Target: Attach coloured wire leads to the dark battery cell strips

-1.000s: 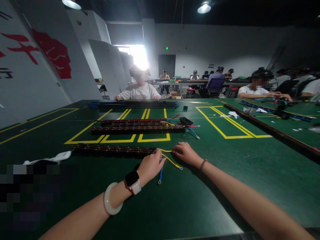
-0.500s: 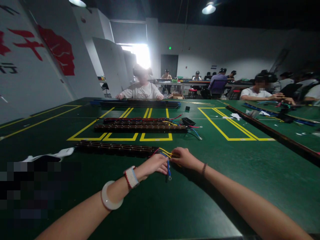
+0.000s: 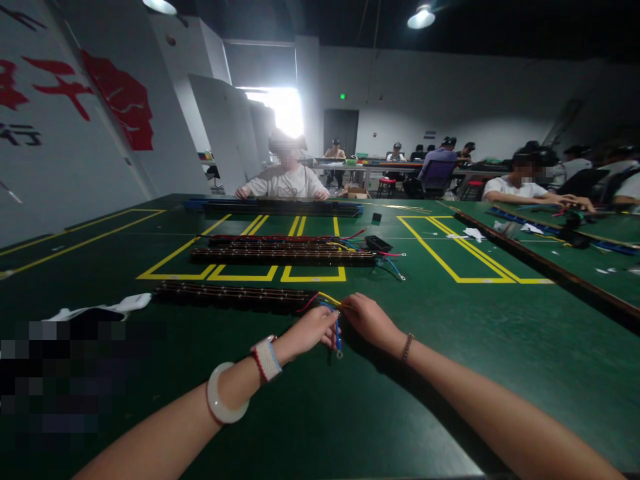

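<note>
Dark bar (image 3: 235, 295) with thin bare wires along its top lies flat on the green table (image 3: 280, 427), nearer than the yellow-taped outlines (image 3: 315, 279), its left end just beside a white item (image 3: 135, 301) and its right end close to both hands. From that right end come a thin red lead (image 3: 307, 304), a blue lead (image 3: 339, 337) and yellow leads (image 3: 329, 298). Left hand (image 3: 313, 330) curls its fingers round the blue lead, whose ring lug (image 3: 339, 355) hangs below them; a second ago this hand lay over the bar's end, with the watch face in sight. Right hand (image 3: 373, 320) pinches the yellow leads at its fingertips; one of them lay loose then, and now they run together into the grip. As I judge it, the work has passed from spread leads to gathered ones, parted by colour. As for writing, the wall (image 3: 65, 173) at far left bears a black 行 (image 3: 23, 135) and a red character (image 3: 70, 91), perhaps 干 or 千; the watch strap (image 3: 267, 360) shows no brand; a green sign (image 3: 343, 96) and, farther right, a wall plate (image 3: 430, 135) are too small to read.
</note>
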`<move>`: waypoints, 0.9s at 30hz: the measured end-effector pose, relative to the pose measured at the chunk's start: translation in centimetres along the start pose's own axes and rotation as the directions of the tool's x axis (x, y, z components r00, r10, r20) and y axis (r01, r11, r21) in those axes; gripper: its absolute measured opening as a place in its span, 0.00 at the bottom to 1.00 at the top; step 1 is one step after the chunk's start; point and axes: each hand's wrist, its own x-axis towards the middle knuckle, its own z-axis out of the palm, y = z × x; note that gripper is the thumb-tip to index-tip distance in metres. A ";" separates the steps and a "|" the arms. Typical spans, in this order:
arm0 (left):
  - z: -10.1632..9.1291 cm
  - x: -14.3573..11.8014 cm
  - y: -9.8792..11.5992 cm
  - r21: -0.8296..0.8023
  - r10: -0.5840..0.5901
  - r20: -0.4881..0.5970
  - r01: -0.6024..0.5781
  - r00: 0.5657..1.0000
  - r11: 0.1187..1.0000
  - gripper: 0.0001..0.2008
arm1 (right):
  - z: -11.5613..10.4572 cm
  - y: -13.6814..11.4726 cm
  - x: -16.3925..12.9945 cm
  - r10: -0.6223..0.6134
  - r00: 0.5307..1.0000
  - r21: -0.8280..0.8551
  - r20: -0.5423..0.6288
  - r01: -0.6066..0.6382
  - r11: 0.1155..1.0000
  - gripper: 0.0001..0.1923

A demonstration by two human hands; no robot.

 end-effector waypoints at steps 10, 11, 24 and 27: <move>1.8 1.7 -0.1 -0.618 0.004 0.034 0.018 0.999 0.786 0.10 | -0.2 -2.5 -0.9 -0.213 0.970 -0.494 0.115 0.242 0.835 0.10; 1.9 2.1 -0.3 -0.642 -0.008 0.007 0.011 1.000 0.767 0.10 | -0.1 -2.7 -1.0 -0.220 0.968 -0.505 0.120 0.251 0.826 0.10; 1.7 1.9 -0.4 -0.699 0.017 0.058 0.029 0.998 0.715 0.13 | -3.6 -2.0 0.9 -0.001 0.992 -0.099 0.128 0.013 0.995 0.11; 1.6 1.9 -0.4 -0.687 0.022 0.059 0.025 0.998 0.726 0.11 | -3.7 -1.9 0.8 0.048 0.980 -0.214 0.191 -0.006 0.977 0.12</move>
